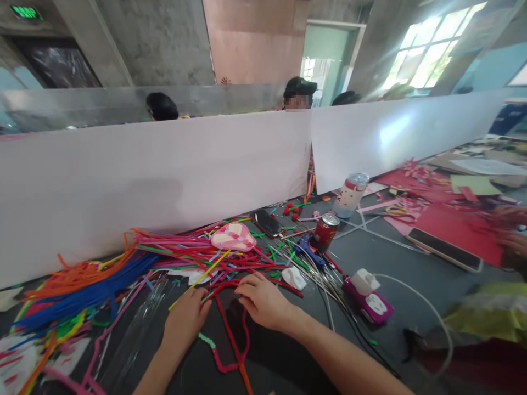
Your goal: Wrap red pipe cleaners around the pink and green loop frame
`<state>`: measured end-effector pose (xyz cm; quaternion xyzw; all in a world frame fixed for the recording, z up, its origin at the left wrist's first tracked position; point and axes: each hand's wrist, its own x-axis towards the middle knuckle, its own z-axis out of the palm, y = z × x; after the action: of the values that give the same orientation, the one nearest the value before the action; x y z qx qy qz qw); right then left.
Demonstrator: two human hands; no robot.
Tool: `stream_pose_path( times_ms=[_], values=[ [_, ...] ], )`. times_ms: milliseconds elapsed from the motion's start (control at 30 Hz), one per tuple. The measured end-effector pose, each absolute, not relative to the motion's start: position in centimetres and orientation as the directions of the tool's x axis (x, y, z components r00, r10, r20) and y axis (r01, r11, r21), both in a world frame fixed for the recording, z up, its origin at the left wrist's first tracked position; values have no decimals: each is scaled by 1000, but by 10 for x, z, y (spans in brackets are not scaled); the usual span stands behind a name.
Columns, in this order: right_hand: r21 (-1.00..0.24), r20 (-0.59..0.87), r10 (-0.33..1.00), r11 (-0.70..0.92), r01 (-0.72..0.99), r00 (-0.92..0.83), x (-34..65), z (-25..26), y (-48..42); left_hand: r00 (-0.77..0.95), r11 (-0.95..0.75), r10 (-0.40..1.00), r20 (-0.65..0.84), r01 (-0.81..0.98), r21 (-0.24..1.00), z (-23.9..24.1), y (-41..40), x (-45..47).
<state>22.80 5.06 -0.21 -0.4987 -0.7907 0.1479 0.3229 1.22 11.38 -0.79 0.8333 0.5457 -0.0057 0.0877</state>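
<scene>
Hands meet low in the frame's centre — your left hand (186,321) curls loosely, fingertips on a yellow pipe cleaner (200,278), while your right hand (263,300) lies flat, fingers pressing a red pipe cleaner (230,340) onto the table (395,274). Red can (325,231) stands upper right of them — well apart.

There is one view only, from a camera worn on the person's head, looking forward and down across a dark table (411,269). It sits close: the left hand (186,318) and right hand (263,300) fill the lower centre of the frame, forearms running off the bottom edge. A white partition (164,175) crosses the middle of the frame, and above it the room's far wall and windows show. The right edge is blurred, probably from wide-lens stretch.
</scene>
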Motion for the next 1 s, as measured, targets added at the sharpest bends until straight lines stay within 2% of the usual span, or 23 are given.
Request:
stream_pose_path(
  times_ms=[133,233,333,400,467,533,600,700,833,900,1000],
  values=[
    [-581,352,883,467,666,-311,226,-3,50,395,-382,911,-118,916,119,-5,114,16],
    [-603,341,885,464,649,-316,224,1,51,401,-376,907,-130,909,177,-1,114,14],
    [-631,274,920,392,669,-281,226,6,48,370,-308,916,-154,896,321,3,116,6],
    [-642,215,944,329,692,-249,229,10,41,351,-243,923,-159,850,467,5,118,-1],
    [-664,147,962,268,698,-229,230,12,30,347,-183,927,-142,750,635,8,117,-6],
    [-733,9,977,153,663,-214,229,11,15,329,-103,934,-138,620,778,14,114,-6],
    [-841,-119,956,47,540,-268,225,7,-2,262,-3,955,-138,476,880,22,109,-3],
    [-938,-206,933,-103,330,-294,212,-8,-23,212,94,964,-161,293,951,34,104,4],
    [-960,-281,906,-265,94,-315,188,-33,-43,188,166,965,-180,91,982,44,99,5],
    [-960,-251,881,-279,-13,-401,176,-40,-49,181,209,962,-204,-11,978,47,97,4],
    [-939,-265,847,-336,-78,-460,164,-41,-54,166,224,965,-205,-103,969,54,95,3]
  ],
)
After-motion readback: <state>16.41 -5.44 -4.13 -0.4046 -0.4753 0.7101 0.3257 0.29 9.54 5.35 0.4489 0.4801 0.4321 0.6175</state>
